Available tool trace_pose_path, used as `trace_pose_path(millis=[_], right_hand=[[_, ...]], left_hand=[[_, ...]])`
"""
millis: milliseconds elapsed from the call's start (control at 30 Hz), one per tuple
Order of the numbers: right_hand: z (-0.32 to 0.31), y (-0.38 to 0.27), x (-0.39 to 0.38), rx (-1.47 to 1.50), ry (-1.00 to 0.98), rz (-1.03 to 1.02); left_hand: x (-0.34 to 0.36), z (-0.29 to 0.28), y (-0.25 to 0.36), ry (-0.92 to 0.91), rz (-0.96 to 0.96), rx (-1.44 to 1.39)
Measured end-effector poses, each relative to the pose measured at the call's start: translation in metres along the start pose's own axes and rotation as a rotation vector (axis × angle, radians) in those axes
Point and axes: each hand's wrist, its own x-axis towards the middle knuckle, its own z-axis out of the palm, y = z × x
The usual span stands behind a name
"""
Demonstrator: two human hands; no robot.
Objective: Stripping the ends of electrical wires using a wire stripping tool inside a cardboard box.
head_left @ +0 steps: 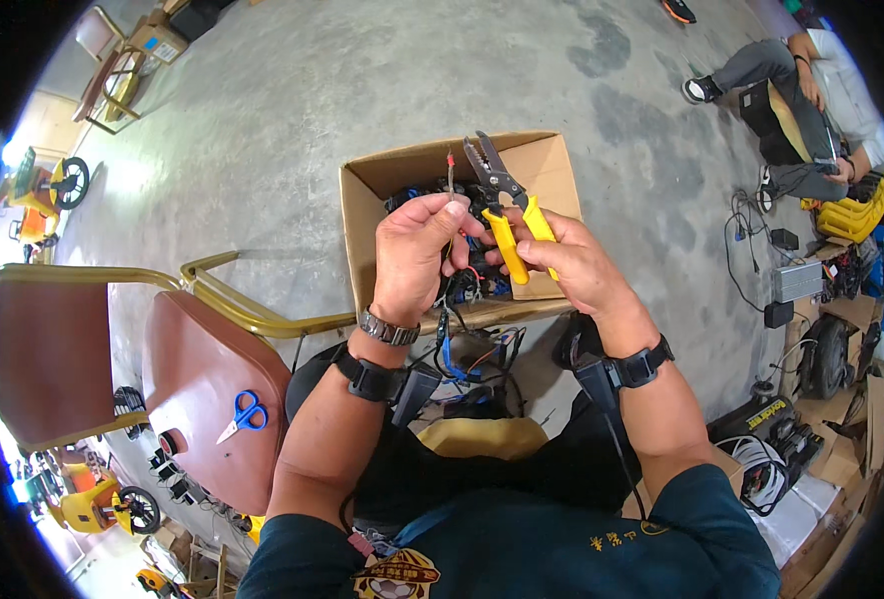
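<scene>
The left hand (414, 245) is pinching a thin wire (451, 178) between the thumb and the index finger, with the other fingers curling inward below it. This wire is standing above the fingertips with its long axis almost straight along the view, and its red end is pointing away from the person, toward the far side of the box (552, 185).

The right hand (580, 262) is holding the yellow-handled pliers (507, 195), its fingers and thumb bending around the handles. The long axis of the pliers is running slantwise: the handles are lying nearer to the person and to the right, while the dark jaws are pointing away and a little to the left. The two handles are spreading apart in a V shape, and the jaws also are standing slightly apart. The red end of the wire is staying just beside the jaws, on their left, without touching them.

Both things are appearing over the open cardboard box, in which many dark cables (474, 288) are lying in a tangle. To the left, blue-handled scissors (248, 411) are resting on a brown chair seat (202, 364), their blades pointing toward the lower left.
</scene>
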Motion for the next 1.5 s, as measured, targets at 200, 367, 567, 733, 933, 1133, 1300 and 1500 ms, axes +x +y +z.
trace_pose_path(millis=[200, 367, 567, 733, 933, 1133, 1300, 1500], right_hand=[[-0.012, 0.003, -0.004, -0.133, -0.027, -0.032], [-0.019, -0.001, -0.007, -0.316, -0.03, -0.006], [-0.016, -0.009, -0.009, -0.547, -0.029, -0.011], [-0.016, -0.01, -0.009, -0.664, -0.009, -0.043], [-0.016, -0.012, -0.007, -0.684, -0.043, 0.004], [-0.016, -0.009, -0.006, -0.722, -0.032, -0.068], [-0.013, -0.012, -0.007, -0.767, -0.015, -0.037], [-0.013, -0.013, -0.007, -0.777, -0.017, -0.032]], left_hand=[[0.002, 0.002, 0.002, 0.067, 0.018, 0.097], [0.004, 0.002, 0.004, 0.105, -0.009, 0.206], [0.001, 0.005, 0.007, 0.1, -0.019, 0.276], [0.001, 0.009, 0.008, 0.09, -0.045, 0.371], [-0.001, 0.011, 0.014, 0.074, -0.086, 0.402], [-0.001, 0.009, 0.013, 0.051, -0.101, 0.424], [-0.001, 0.008, 0.011, 0.041, -0.111, 0.445], [-0.002, 0.01, 0.014, 0.06, -0.125, 0.484]])
